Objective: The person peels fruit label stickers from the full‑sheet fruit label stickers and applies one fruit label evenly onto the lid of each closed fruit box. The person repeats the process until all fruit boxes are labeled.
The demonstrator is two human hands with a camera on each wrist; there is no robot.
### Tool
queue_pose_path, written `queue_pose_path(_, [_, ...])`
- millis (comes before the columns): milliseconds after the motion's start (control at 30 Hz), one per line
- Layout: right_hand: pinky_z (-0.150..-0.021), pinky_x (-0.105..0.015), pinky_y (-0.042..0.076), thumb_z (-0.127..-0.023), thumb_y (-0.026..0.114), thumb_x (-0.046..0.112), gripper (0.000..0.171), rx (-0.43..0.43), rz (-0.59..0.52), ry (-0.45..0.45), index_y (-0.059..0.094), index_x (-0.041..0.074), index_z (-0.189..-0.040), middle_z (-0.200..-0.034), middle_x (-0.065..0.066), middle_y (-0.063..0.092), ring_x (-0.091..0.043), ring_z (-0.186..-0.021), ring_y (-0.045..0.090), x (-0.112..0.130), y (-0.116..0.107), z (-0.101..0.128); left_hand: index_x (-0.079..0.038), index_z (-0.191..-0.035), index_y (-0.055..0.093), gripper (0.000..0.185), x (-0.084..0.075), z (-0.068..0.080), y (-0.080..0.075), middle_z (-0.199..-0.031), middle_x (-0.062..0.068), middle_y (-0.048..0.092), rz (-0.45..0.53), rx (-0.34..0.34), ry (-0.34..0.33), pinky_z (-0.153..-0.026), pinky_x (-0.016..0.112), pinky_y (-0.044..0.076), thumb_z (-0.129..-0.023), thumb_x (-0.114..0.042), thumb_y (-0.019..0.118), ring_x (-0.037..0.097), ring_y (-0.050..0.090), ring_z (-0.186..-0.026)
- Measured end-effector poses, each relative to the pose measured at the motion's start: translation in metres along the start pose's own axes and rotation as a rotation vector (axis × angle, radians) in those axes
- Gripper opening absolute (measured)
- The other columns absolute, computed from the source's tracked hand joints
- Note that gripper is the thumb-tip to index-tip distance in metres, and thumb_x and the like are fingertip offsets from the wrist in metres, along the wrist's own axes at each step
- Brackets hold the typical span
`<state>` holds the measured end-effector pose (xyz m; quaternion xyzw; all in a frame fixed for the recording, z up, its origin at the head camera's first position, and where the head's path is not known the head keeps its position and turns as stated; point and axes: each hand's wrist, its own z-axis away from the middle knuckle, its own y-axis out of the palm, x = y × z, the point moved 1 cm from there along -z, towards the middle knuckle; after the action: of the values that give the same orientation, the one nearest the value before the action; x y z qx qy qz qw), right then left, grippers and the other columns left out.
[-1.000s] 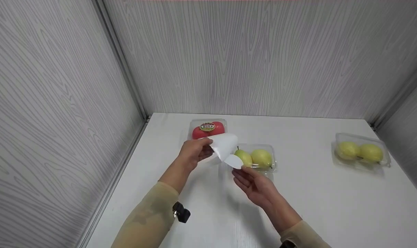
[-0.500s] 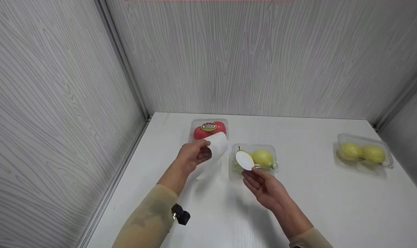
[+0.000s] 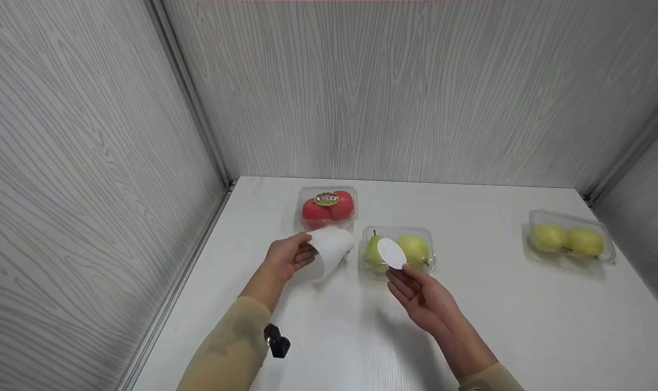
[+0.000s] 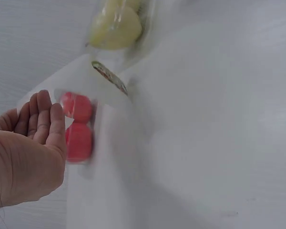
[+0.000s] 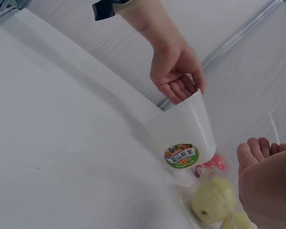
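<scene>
Setup is basically a little booth; grey wood-grain wall panels (image 3: 394, 92) across the back, another panel (image 3: 79, 179) on the left and a sliver of one on the right (image 3: 652, 228); metal trim strips (image 3: 190, 98) run down the corners where the panels meet. The table (image 3: 502, 326) is plain white with a faint grain and fits snug against the walls; light is soft and even, only mild shadows on the tabletop.
</scene>
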<state>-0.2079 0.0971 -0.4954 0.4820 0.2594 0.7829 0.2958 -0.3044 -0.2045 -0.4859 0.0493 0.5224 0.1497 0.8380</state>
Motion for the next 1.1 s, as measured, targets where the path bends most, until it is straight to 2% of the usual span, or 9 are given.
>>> queue_pose_path(233, [-0.111, -0.042, 0.049, -0.108, 0.061, 0.010, 0.028, -0.007, 0.004, -0.005, 0.058, -0.003, -0.133, -0.124, -0.020, 0.073, -0.028, -0.120, 0.071, 0.000, -0.002, 0.001, 0.007, -0.113, 0.067, 0.024, 0.002, -0.011, -0.031, -0.095, 0.015, 0.077, -0.041, -0.094, 0.019, -0.102, 0.039, 0.056, -0.100, -0.012, 0.068, 0.025, 0.078, -0.097])
queue_pose_path(467, [-0.111, -0.042, 0.049, -0.109, 0.060, 0.011, 0.031, -0.015, 0.008, -0.006, 0.055, -0.004, -0.135, -0.125, -0.020, 0.073, -0.027, -0.117, 0.072, -0.001, -0.003, -0.001, 0.010, -0.120, 0.065, 0.029, 0.002, -0.018, -0.059, -0.088, 0.012, 0.076, -0.105, -0.195, 0.058, -0.102, 0.040, 0.056, -0.099, -0.010, 0.067, 0.024, 0.079, -0.092])
queue_pose_path(633, [-0.112, -0.042, 0.048, -0.108, 0.061, 0.011, 0.032, -0.017, 0.004, -0.004, 0.055, -0.004, -0.136, -0.127, -0.020, 0.072, -0.027, -0.117, 0.072, -0.001, -0.004, 0.000, 0.012, -0.127, 0.064, 0.036, 0.005, -0.021, -0.074, -0.100, 0.019, 0.078, -0.185, -0.238, 0.064, -0.100, 0.039, 0.057, -0.099, -0.011, 0.066, 0.023, 0.078, -0.091])
queue_pose_path(800, [-0.111, -0.042, 0.049, -0.108, 0.060, 0.011, 0.030, -0.026, 0.002, -0.004, 0.057, -0.003, -0.134, -0.132, -0.022, 0.070, -0.027, -0.117, 0.073, -0.001, -0.006, -0.001, 0.014, -0.129, 0.063, 0.040, 0.007, -0.023, -0.083, -0.111, 0.024, 0.077, -0.240, -0.262, 0.057, -0.096, 0.036, 0.059, -0.099, -0.012, 0.066, 0.020, 0.078, -0.087])
queue_pose_path(967, [-0.111, -0.041, 0.049, -0.109, 0.059, 0.011, 0.030, -0.016, -0.004, -0.007, 0.055, -0.004, -0.135, -0.124, -0.019, 0.073, -0.027, -0.117, 0.072, 0.000, -0.008, 0.000, 0.013, -0.130, 0.062, 0.040, 0.009, -0.023, -0.084, -0.118, 0.026, 0.074, -0.231, -0.260, 0.051, -0.098, 0.037, 0.058, -0.100, -0.014, 0.065, 0.023, 0.078, -0.094])
queue_pose_path(1100, [-0.111, -0.040, 0.048, -0.109, 0.058, 0.011, 0.030, -0.006, -0.008, -0.003, 0.053, -0.004, -0.136, -0.126, -0.019, 0.071, -0.027, -0.118, 0.072, 0.000, -0.010, 0.000, 0.012, -0.129, 0.062, 0.040, 0.010, -0.023, -0.082, -0.120, 0.026, 0.073, -0.217, -0.264, 0.044, -0.101, 0.039, 0.056, -0.101, -0.015, 0.065, 0.027, 0.078, -0.100])
